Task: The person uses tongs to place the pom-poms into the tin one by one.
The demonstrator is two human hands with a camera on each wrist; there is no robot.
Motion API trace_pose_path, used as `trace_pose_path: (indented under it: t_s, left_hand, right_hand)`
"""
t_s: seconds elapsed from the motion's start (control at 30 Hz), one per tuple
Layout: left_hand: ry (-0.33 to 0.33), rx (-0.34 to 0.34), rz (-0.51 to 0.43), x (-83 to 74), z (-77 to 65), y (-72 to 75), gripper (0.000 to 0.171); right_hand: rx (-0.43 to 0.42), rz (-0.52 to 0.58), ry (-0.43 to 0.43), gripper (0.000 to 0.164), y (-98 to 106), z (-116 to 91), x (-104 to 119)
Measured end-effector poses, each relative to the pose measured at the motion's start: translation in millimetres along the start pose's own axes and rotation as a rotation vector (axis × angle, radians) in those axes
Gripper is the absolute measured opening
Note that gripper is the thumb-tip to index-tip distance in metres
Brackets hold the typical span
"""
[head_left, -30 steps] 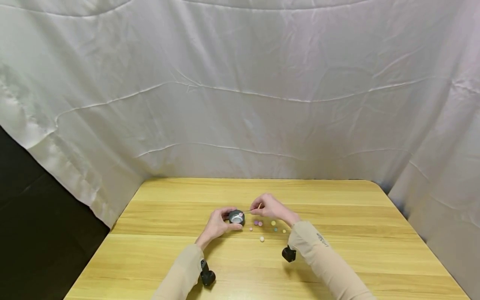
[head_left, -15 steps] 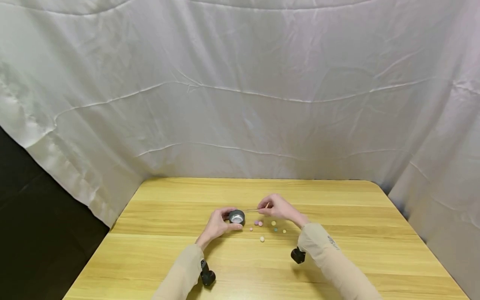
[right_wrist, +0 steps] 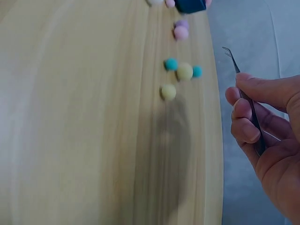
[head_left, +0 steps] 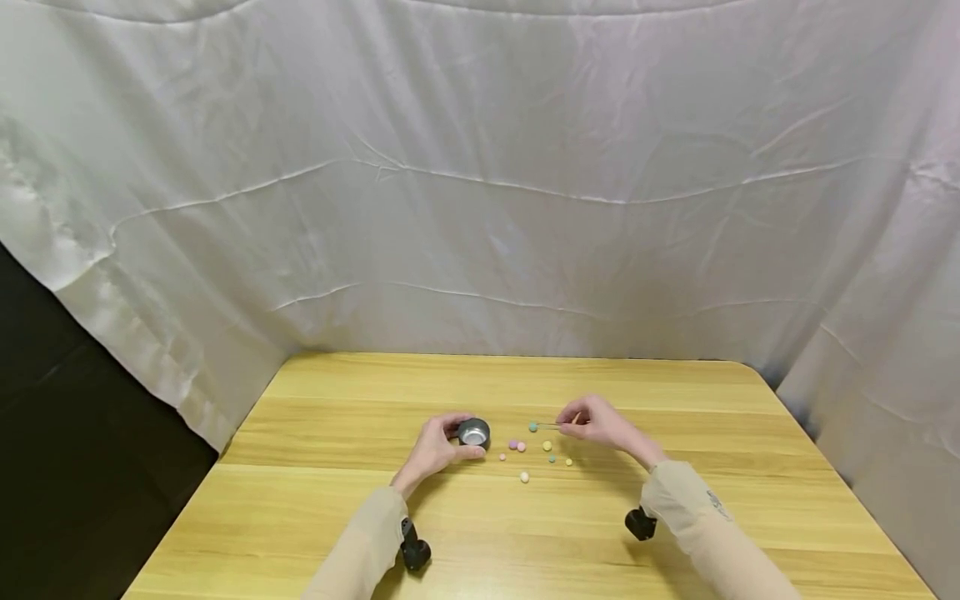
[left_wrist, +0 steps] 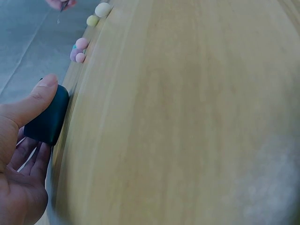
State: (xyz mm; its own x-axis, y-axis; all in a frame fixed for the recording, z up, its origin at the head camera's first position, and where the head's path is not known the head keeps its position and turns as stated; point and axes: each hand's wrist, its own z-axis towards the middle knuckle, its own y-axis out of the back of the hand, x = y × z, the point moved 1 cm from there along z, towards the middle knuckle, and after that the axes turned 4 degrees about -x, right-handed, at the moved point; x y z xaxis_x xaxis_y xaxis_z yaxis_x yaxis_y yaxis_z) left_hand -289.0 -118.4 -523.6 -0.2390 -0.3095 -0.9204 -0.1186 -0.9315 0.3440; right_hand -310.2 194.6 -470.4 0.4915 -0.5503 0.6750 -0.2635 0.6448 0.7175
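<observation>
In my right hand [head_left: 596, 422] I pinch the tweezers [right_wrist: 253, 114], toward the far edge of the table [head_left: 495, 542], their tips slightly parted. My left hand [head_left: 435, 448] grips the cup [head_left: 474, 434], nearer the table's left edge. Small balls [head_left: 547, 446] lie between my hands, the white ball [head_left: 524, 477] farthest from the far edge.

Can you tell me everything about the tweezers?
The tweezers are slim and look like dark metal in the right wrist view. Their two thin tips bend to one side and stand apart, with nothing between them. The right hand pinches them between thumb and fingers, up off the table. Part hides behind the fingers.
</observation>
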Motion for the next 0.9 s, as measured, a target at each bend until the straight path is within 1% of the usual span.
trace_pose_path:
  t_s: [0.13, 0.37, 0.47, 0.63, 0.87, 0.9]
  left_hand:
    - [-0.005, 0.012, 0.011, 2.6, 1.5, 1.4, 0.059]
    - [-0.009, 0.023, 0.065, 0.8, 0.8, 2.7, 0.059]
    - [-0.005, 0.023, 0.074, 1.2, 0.6, 3.1, 0.059]
    - [-0.002, 0.025, 0.077, 3.1, 1.1, 3.1, 0.059]
    - [-0.019, 0.032, 0.087, 3.4, 0.7, 2.8, 0.060]
    - [-0.012, 0.031, 0.083, 2.9, 0.8, 2.9, 0.059]
  right_hand:
    - [0.014, 0.006, -0.020, 0.013, 7.3, -11.4, -7.0]
    - [0.035, 0.010, -0.019, 0.011, 15.5, -28.1, -19.7]
    - [0.046, 0.010, -0.025, 0.011, 17.6, -34.2, -24.0]
    - [0.071, 0.019, -0.048, 0.011, 20.3, -40.4, -27.6]
    - [0.093, 0.038, -0.056, 0.011, 22.6, -45.2, -26.8]
    - [0.093, 0.042, -0.057, 0.011, 22.5, -45.7, -26.7]
